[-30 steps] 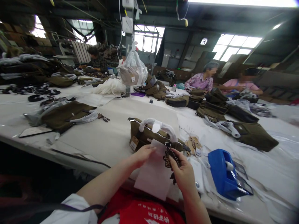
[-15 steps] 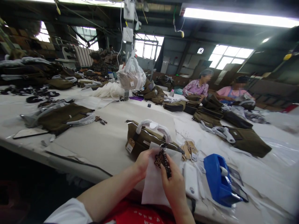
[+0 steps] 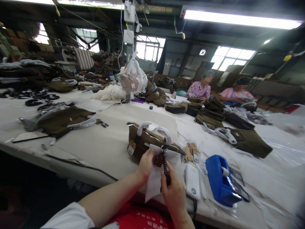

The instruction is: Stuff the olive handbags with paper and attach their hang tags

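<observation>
An olive-green handbag (image 3: 143, 143) stands upright on the table in front of me, its handle (image 3: 156, 128) wrapped in white padding and a brown tag hanging at its left. A dark key-ring charm (image 3: 164, 162) with a leopard-patterned piece hangs from a metal ring by the handle's right base. My left hand (image 3: 145, 163) pinches a thin white sheet (image 3: 153, 184) that lies behind the charm. Lower and to the right, my right hand (image 3: 175, 189) is closed on the charm's dark strap. Part of the strap is hidden by those fingers.
Brown tags (image 3: 191, 151), a white phone-like device (image 3: 192, 181) and a blue tape dispenser (image 3: 221, 181) sit to the right. Another olive bag (image 3: 64, 119) lies left. More bags (image 3: 250, 141) are piled farther right, near two people. A plastic-wrapped bundle (image 3: 133, 78) hangs from a post.
The right hand has moved slightly down along the charm's strap, which now hangs straighter. The leopard-patterned piece has turned, and the sheet's lower edge has risen and shifted.
</observation>
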The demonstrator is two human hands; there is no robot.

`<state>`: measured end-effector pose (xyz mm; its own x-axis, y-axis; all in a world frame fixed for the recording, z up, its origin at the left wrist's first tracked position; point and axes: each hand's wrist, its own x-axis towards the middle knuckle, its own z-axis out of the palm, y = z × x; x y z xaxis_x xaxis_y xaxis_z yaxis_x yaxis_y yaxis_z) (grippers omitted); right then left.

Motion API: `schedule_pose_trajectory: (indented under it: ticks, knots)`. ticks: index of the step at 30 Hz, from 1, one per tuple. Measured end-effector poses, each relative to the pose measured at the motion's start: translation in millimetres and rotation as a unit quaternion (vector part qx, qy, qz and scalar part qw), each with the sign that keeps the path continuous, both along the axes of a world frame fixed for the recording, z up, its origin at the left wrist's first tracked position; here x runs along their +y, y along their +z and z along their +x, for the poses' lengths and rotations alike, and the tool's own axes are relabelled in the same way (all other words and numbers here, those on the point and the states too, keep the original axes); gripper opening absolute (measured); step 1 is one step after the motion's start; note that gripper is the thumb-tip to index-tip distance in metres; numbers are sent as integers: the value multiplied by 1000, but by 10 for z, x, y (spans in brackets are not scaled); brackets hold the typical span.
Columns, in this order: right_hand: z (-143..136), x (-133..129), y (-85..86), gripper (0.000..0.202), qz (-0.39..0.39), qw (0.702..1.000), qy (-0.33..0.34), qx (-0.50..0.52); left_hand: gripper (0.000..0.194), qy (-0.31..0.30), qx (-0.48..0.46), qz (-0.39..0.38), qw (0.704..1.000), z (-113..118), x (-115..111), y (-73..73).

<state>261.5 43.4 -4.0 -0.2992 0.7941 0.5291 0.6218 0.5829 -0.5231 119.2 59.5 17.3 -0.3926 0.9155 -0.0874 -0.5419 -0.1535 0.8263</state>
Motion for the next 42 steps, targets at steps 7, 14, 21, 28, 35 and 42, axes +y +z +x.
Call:
schedule_pose_trajectory:
  ticks: [7, 14, 21, 28, 35, 42]
  knots:
    - [23, -5, 29, 43, 13, 1000, 7, 11, 45, 9, 38, -1, 999, -136, -21, 2]
    - [-115, -74, -49, 58, -92, 994, 54, 14, 41, -37, 41, 3, 998, -61, -25, 48]
    - [134, 88, -10, 34, 15, 999, -28, 35, 35, -49, 112, -12, 992, -61, 17, 59]
    - [243, 524, -29, 35, -113, 975, -26, 189, 37, -86, 26, -45, 995, -82, 28, 36]
    - [-258, 431, 251, 25, -68, 989, 26, 131, 20, -37, 117, -5, 992, -71, 67, -30]
    - [-289, 451, 336, 43, -184, 972, 75, 128, 17, -9, 252, 12, 968, -137, 15, -102]
